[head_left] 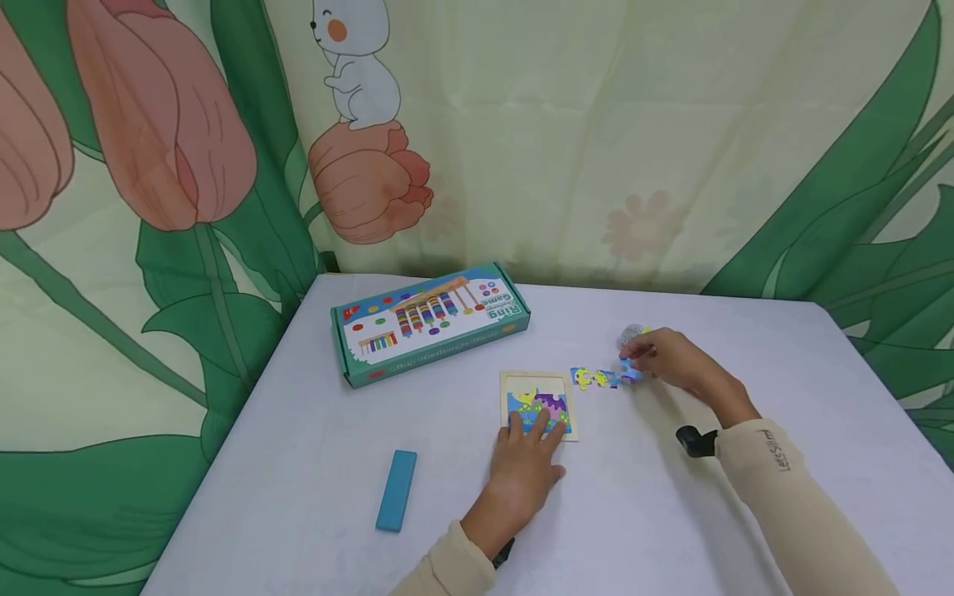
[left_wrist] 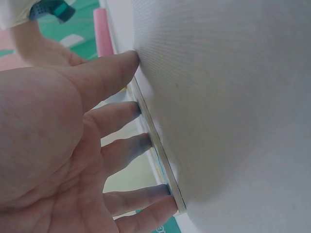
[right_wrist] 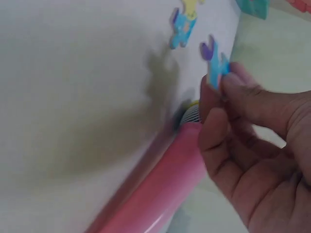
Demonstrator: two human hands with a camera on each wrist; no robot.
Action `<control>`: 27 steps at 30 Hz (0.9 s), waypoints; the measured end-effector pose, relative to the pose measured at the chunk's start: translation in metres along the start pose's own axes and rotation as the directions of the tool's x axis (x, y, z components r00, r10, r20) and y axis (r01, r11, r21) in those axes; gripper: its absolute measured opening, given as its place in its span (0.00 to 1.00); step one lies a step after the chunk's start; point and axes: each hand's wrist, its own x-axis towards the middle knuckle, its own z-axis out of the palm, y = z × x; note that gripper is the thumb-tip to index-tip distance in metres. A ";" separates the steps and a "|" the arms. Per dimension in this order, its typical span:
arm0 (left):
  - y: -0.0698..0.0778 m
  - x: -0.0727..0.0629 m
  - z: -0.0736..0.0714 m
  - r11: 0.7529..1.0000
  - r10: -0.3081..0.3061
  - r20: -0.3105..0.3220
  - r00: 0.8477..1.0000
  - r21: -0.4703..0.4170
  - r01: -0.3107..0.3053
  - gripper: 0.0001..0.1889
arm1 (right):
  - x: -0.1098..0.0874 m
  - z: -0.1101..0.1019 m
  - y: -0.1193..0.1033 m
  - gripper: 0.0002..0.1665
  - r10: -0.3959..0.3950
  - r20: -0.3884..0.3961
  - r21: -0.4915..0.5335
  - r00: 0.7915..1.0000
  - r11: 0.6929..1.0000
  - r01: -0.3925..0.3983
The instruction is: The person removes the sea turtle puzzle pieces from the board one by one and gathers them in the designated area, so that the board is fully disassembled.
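Note:
My right hand [head_left: 674, 360] pinches a blue and purple puzzle piece [right_wrist: 215, 65] between thumb and finger, raised off the table. Its shadow falls on the white cloth. Just left of it, loose puzzle pieces [head_left: 581, 378] in blue and yellow lie in a row. Spread fingers of my left hand [head_left: 525, 468] rest on the near part of a wooden puzzle board [head_left: 570, 406]. The board is partly filled with a colourful picture, and a bare strip shows along its far side. My left fingertips hide some of the picture.
A pink toy microphone [right_wrist: 163, 179] with a silver mesh head [head_left: 632, 333] lies beyond my right hand. A green ring game box [head_left: 432, 323] sits at the back left. Nearer lies a flat blue block [head_left: 397, 491]. A printed curtain [head_left: 559, 149] hangs behind the table.

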 end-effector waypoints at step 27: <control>-0.002 0.001 0.003 1.000 0.008 0.014 1.000 -0.004 -0.008 0.34 | 0.004 0.036 0.012 0.10 0.009 -0.153 -0.222 0.988 0.974 -0.043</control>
